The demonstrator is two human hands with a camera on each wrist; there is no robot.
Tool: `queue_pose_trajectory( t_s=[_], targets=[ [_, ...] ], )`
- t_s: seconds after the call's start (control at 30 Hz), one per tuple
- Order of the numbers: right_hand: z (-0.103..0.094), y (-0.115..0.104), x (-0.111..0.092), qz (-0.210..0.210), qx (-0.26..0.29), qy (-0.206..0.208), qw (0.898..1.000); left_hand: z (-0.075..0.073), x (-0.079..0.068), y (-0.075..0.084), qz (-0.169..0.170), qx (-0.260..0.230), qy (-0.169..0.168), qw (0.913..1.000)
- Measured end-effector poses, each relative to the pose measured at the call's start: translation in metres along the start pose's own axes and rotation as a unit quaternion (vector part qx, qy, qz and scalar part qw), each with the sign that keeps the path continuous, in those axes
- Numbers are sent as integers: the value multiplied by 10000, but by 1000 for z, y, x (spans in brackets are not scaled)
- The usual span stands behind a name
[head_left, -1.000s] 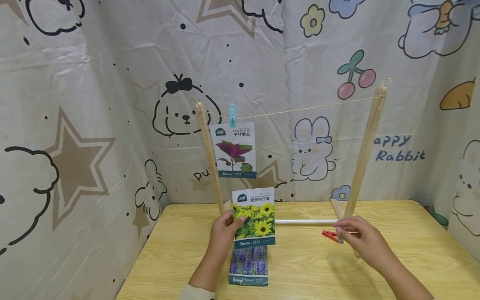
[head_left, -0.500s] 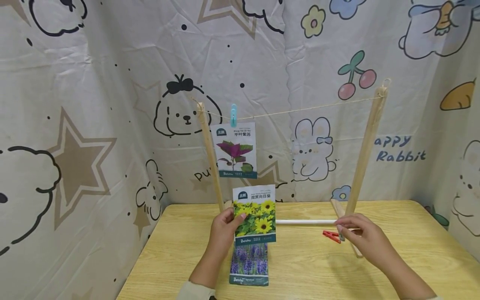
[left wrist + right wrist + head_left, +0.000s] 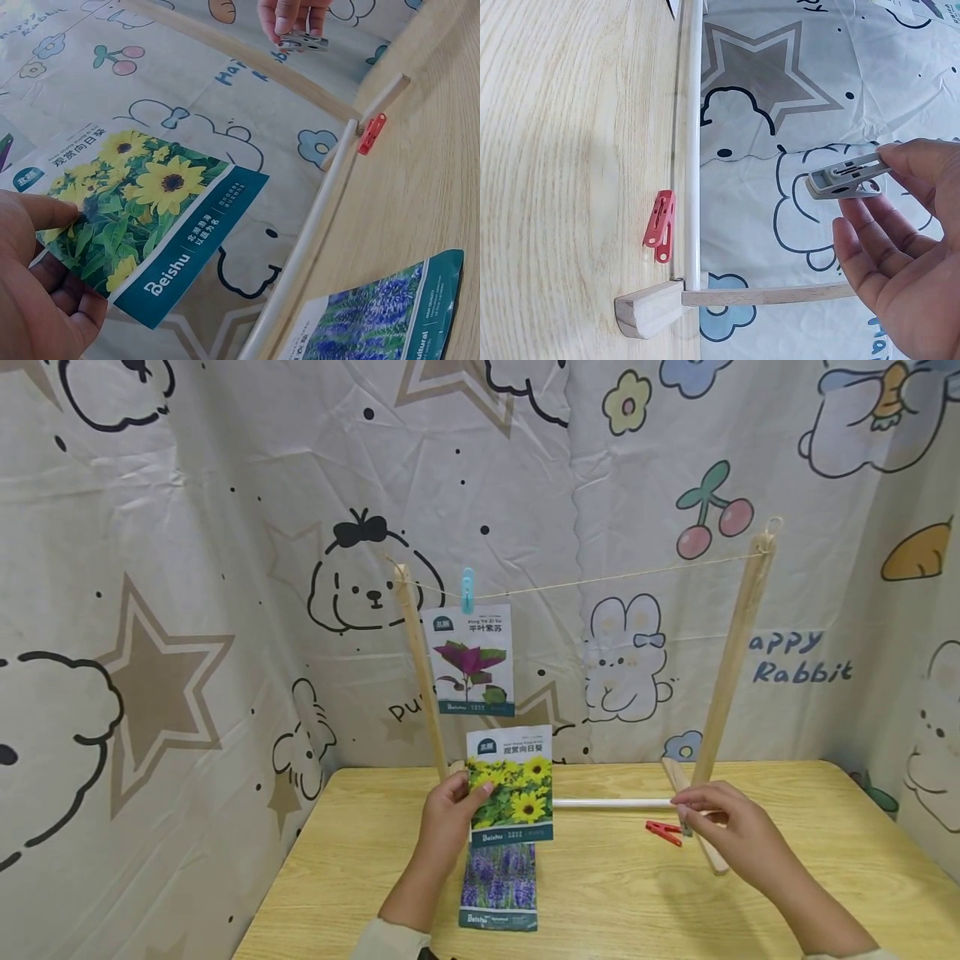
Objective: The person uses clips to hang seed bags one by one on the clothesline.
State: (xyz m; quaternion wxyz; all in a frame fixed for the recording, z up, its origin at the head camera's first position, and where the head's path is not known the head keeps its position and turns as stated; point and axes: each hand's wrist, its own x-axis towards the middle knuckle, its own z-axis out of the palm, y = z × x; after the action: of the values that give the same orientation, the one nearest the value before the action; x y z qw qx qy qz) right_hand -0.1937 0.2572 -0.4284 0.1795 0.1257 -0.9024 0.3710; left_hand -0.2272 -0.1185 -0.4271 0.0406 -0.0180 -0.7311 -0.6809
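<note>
My left hand (image 3: 447, 814) pinches a sunflower seed packet (image 3: 517, 789) by its left edge, thumb on the printed front. It is held upright above the table, below a purple-leaf seed packet (image 3: 472, 664) that hangs from the string by a light blue clothespin (image 3: 468, 591). In the right wrist view, my right hand (image 3: 911, 247) holds a grey clothespin (image 3: 846, 178) between thumb and fingers; the head view mostly hides that pin. Lying on the table, a purple-flower seed packet (image 3: 498, 889) is partly covered by the sunflower packet in the head view.
A red clothespin (image 3: 664, 833) lies on the table (image 3: 600, 893) left of my right hand. Behind it stands a frame with two wooden posts (image 3: 735, 660), a white bottom rod (image 3: 611, 803) and a string (image 3: 600, 580) tied across the top. A printed curtain (image 3: 225, 527) hangs behind.
The sunflower packet in my left hand has risen slightly, baring more of the purple-flower packet. My right hand has lifted a little with the grey clothespin.
</note>
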Motion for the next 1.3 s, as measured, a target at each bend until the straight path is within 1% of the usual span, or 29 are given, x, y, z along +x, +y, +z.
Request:
queue_pose_trajectory(
  t_s=[0.1,0.33,0.43,0.53,0.67,0.83,1.03,1.2,1.3],
  targets=[
    [-2,0,1,-14,-47,-1,10000,1,0,2,10,-18,9,10000],
    [-7,-4,3,147,-118,-87,9998,3,0,5,41,-131,-45,9999],
    [-8,-4,3,116,-158,-108,9997,4,0,6,50,-129,-86,9999],
    [-10,-5,4,5,-191,-44,9998,5,0,7,38,-136,-121,9998],
    [-12,-7,8,-203,-153,79,9996,6,1,9,47,-89,-95,9999],
    [-13,-10,13,-336,-198,85,9992,8,2,10,109,40,-3,9999],
    [-18,-15,18,-364,-320,52,9988,8,3,10,237,224,39,9995],
    [-23,-20,21,-233,-440,-89,9987,8,3,11,228,233,29,9995],
    [-26,-23,22,-236,-496,-123,9984,8,3,12,218,314,32,9993]
  ],
)
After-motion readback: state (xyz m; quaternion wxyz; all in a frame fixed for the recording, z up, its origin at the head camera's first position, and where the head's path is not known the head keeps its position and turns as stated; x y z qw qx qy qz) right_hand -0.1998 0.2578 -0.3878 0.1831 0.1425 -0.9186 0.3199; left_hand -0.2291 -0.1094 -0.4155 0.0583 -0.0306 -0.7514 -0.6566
